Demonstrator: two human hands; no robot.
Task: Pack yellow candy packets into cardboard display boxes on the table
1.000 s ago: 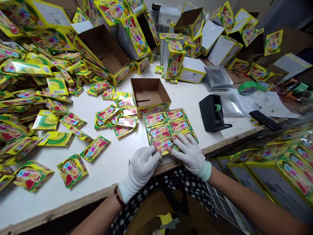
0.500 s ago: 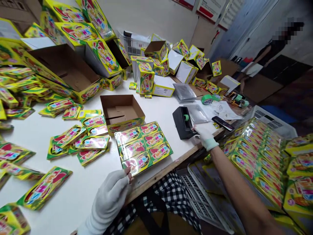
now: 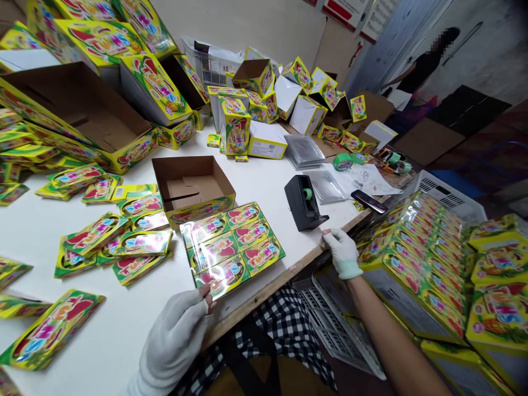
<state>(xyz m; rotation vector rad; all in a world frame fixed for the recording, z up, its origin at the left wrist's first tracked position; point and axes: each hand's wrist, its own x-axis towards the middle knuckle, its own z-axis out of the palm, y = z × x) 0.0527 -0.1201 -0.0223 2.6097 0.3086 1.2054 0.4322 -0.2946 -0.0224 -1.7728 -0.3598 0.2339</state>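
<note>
A yellow and green candy box (image 3: 231, 247), its top filled with several small printed packs under shiny clear plastic, lies on the white table near the front edge. My left hand (image 3: 173, 335), in a white glove with bare fingertips, pinches its near left corner. By the table's wooden edge, my right hand (image 3: 341, 253), gloved the same way, has thumb and fingers together; whatever is between them is too small to make out. Just beyond that hand stands a black tape dispenser (image 3: 303, 206) with a green roll, apart from the fingers.
An open cardboard box (image 3: 193, 184) stands behind the candy box. Loose candy packs (image 3: 93, 234) lie to the left, larger boxes (image 3: 157, 88) piled behind. Clear plastic lids (image 3: 325, 186) and a phone (image 3: 368, 201) sit at right. Filled boxes (image 3: 412, 275) are stacked beside the table. Another person stands far off.
My right hand has come away from the tape dispenser, toward me and the table edge. My left hand keeps its pinch on the candy box. The view has shifted slightly.
</note>
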